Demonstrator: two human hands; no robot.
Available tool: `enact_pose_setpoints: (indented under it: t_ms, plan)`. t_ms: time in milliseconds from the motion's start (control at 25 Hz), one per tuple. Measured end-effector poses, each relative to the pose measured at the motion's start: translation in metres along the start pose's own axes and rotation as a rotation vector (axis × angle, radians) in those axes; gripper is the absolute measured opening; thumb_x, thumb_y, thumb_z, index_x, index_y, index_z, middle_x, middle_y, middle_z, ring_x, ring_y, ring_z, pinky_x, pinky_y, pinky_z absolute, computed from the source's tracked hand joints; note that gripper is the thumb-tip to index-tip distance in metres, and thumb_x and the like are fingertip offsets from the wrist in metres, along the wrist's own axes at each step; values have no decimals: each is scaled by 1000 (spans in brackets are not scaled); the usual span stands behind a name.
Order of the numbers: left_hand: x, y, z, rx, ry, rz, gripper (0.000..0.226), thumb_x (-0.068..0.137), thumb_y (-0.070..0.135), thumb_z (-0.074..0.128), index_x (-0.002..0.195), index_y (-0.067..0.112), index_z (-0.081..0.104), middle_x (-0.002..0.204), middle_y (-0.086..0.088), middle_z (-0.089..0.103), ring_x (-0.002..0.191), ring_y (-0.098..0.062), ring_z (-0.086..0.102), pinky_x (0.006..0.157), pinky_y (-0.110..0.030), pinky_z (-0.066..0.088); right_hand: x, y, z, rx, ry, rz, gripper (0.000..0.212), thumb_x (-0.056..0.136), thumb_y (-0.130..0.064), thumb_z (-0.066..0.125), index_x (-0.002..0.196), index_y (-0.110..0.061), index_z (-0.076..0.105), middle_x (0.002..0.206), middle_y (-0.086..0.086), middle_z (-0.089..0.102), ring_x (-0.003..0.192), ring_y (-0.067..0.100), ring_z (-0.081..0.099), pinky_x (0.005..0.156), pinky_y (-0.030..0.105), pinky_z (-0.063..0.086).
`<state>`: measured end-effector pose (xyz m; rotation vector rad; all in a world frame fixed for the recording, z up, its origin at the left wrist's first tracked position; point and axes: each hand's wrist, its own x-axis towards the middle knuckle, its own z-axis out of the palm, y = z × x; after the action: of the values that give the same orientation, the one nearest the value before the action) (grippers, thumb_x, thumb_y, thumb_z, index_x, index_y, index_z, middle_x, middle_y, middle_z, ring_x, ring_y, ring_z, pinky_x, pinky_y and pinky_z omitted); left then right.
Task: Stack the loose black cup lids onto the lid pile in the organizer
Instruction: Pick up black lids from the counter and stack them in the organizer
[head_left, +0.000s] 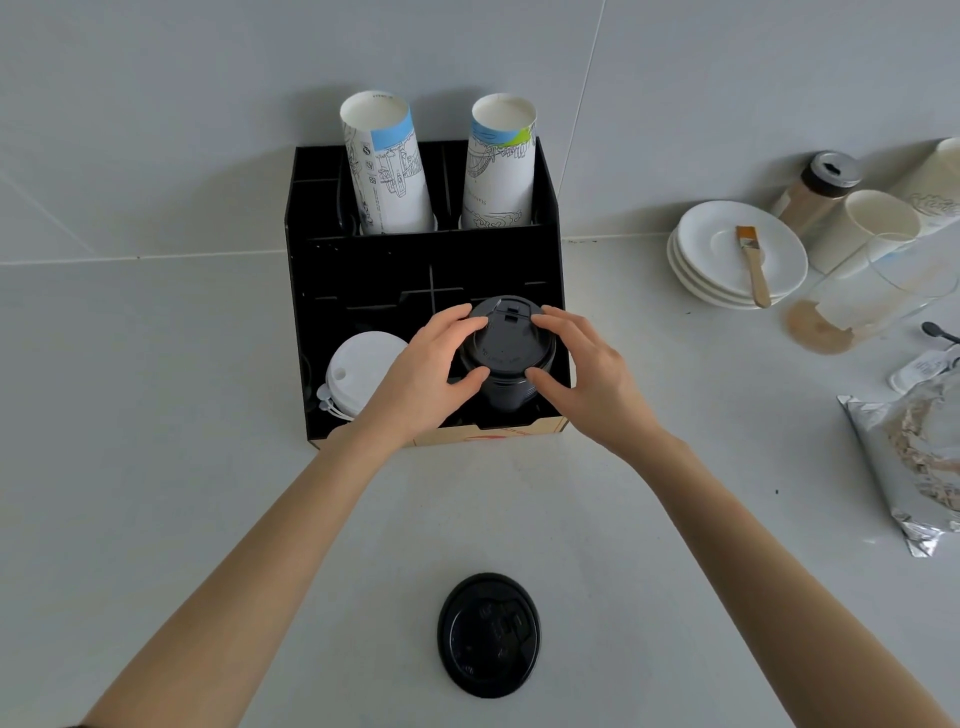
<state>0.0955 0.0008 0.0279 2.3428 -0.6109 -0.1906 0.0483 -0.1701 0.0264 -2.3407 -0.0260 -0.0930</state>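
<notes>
From the head camera, the black lid (506, 340) between the two hands lay flat on top of the lid pile (506, 387), its face turned up and its drink opening pointing away from the person, toward the back of the organizer (311, 291). The pile stood upright in the front right compartment. The left hand (434, 371) held the lid's left edge, fingers on the far side of the rim and thumb on the near side. The right hand (584, 371) mirrored it on the right edge, so both hands pinched the same lid. Both forearms reached forward and slightly inward, palms facing each other. Just left of the left hand, partly hidden by it, lay a white lid (358, 371) in the neighbouring compartment. Well behind the wrists, near the person, a loose lid (488, 635) rested flat on the counter (156, 467). Beyond the fingertips two paper cup stacks (387, 166) leaned in the back compartments.
</notes>
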Motion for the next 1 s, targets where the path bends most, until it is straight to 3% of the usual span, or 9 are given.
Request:
enact_pose_setpoints:
  t_ms: [160, 440, 680, 800, 920, 1000]
  plan:
    - [-8, 1, -3, 9, 23, 14, 48, 84, 16, 57, 128, 14, 38, 145, -8, 29, 132, -22, 29, 100, -23, 23, -8, -3, -2, -12, -4, -5, 50, 83, -16, 59, 129, -17, 38, 147, 4, 30, 131, 18, 34, 93, 7, 18]
    - [-50, 3, -9, -41, 54, 26, 44, 84, 13, 57, 125, 14, 42, 136, -7, 42, 126, -19, 37, 99, -20, 24, -49, -10, -6, -19, 41, -26, 49, 84, -14, 58, 129, -17, 38, 145, 5, 32, 129, 16, 36, 91, 0, 18]
    - [-103, -2, 0, -48, -17, 47, 46, 83, 17, 58, 126, 17, 41, 133, -1, 45, 118, -7, 38, 99, -17, 24, -104, -8, 13, -49, -87, -29, 51, 84, -19, 59, 130, -19, 37, 144, 3, 34, 128, 18, 39, 100, 21, 27]
    - [-127, -10, 12, -25, -71, 26, 49, 81, 26, 61, 126, 19, 41, 133, 1, 45, 116, -5, 37, 98, -19, 24, -129, -7, 25, -29, -150, -5, 53, 83, -22, 60, 130, -20, 35, 144, 0, 34, 128, 16, 39, 100, 20, 27]
    - [-151, -18, 26, -23, -161, 1, 61, 73, 50, 52, 126, 23, 40, 133, 2, 44, 117, -6, 38, 99, -21, 25, -155, -4, 37, 11, -243, 23, 57, 82, -27, 60, 132, -26, 31, 146, -6, 30, 129, 10, 35, 100, 18, 25]
    - [-164, -21, 35, -22, -213, 3, 62, 73, 50, 56, 127, 24, 37, 136, 3, 41, 119, -5, 35, 100, -20, 24, -170, -2, 45, 17, -326, 33, 62, 81, -30, 62, 133, -29, 28, 147, -8, 26, 131, 8, 32, 102, 18, 24]
